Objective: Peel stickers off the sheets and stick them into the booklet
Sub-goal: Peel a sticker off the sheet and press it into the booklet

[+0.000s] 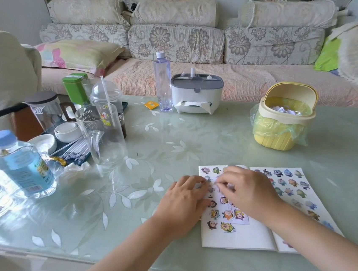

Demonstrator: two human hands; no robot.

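Note:
An open white booklet lies on the glass table, near the front right. Cartoon stickers cover both of its pages. A sticker sheet with several cartoon figures lies on the left page. My left hand rests on the sheet's left edge, fingertips curled in at the upper part of the sheet. My right hand is over the sheet's top, thumb and fingers pinched together at a small sticker right by the left fingertips. The sticker itself is mostly hidden under my fingers.
A yellow lidded bin with a plastic liner stands behind the booklet. A grey-white tissue box and a clear bottle stand at the back. Cups, a glass jug and water bottles crowd the left side.

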